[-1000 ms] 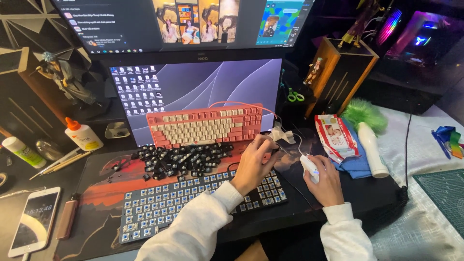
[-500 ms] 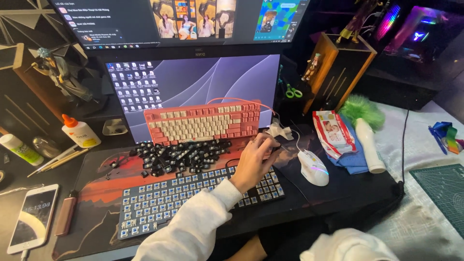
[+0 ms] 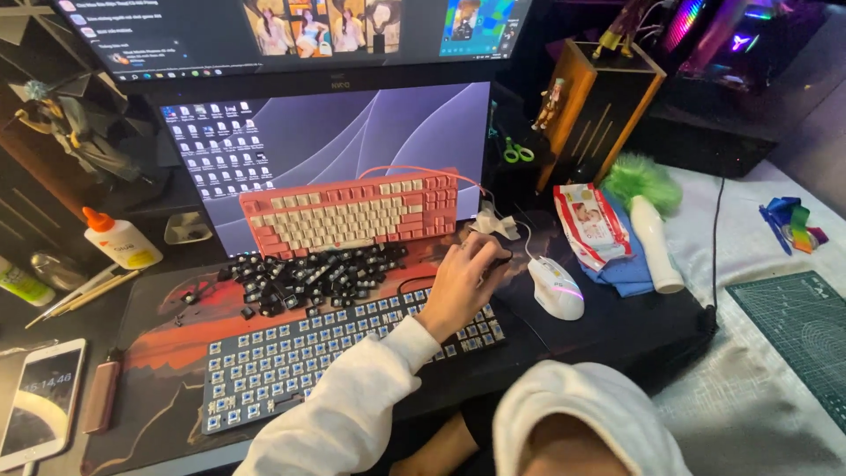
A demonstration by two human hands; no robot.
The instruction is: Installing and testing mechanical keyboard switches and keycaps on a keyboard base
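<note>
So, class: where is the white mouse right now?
In the head view the white mouse lies right of centre on the desk mat, untouched, between the left hand and the red-and-white wipes packet.

Dark desk [image 3: 617, 330] carried a red-and-black desk mat [image 3: 167, 344] across its left and middle. On the mat: a keyboard stripped of its caps [image 3: 291, 361] near, a loose heap of black keycaps [image 3: 308, 273] behind it, a pink-and-cream keyboard [image 3: 352, 211] farther back. White mouse [image 3: 557, 287] lay right of the bare keyboard. Far right: wet-wipes packet [image 3: 590, 225], blue cloth [image 3: 627, 273], white bottle [image 3: 659, 242]. Left edge: glue bottle [image 3: 119, 240], smartphone [image 3: 40, 401]. A white cloth [image 3: 758, 388] with a green cutting mat [image 3: 797, 339] covered the surface at the right.
</note>
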